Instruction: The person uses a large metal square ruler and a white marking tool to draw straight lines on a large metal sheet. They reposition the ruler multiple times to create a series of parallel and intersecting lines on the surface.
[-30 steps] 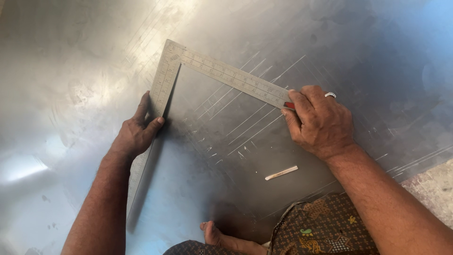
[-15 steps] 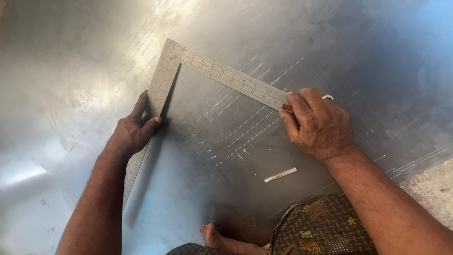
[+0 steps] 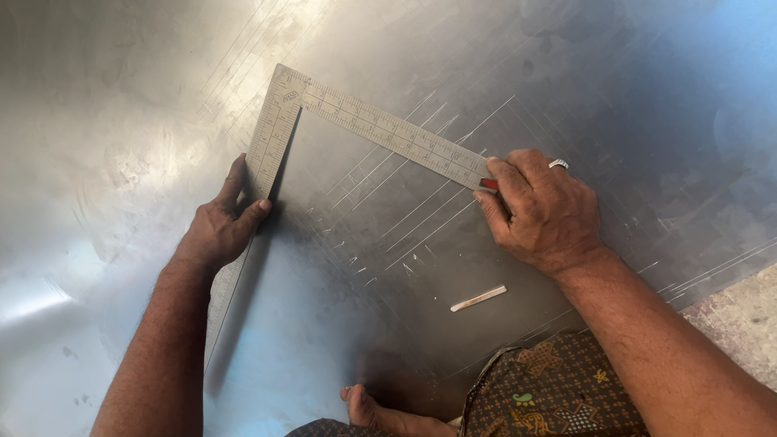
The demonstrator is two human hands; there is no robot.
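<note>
1. My left hand [image 3: 220,231] has slid a little along the long arm of the steel square [image 3: 279,129] since a second ago; it now presses that arm flat, fingers together on top, thumb against the inner edge.
2. My right hand [image 3: 538,212] has barely moved. Its fingers are closed on a red-tipped marker [image 3: 489,184] held at the end of the short arm, right of centre.
3. The square's corner stays at the upper left of the frame, lying on the metal sheet [image 3: 121,97].
4. I judge the square is settled, so the edge is ready for marking.
5. A small white stick [image 3: 478,298] lies untouched below my right hand, well apart from my foot [image 3: 380,411].
</note>
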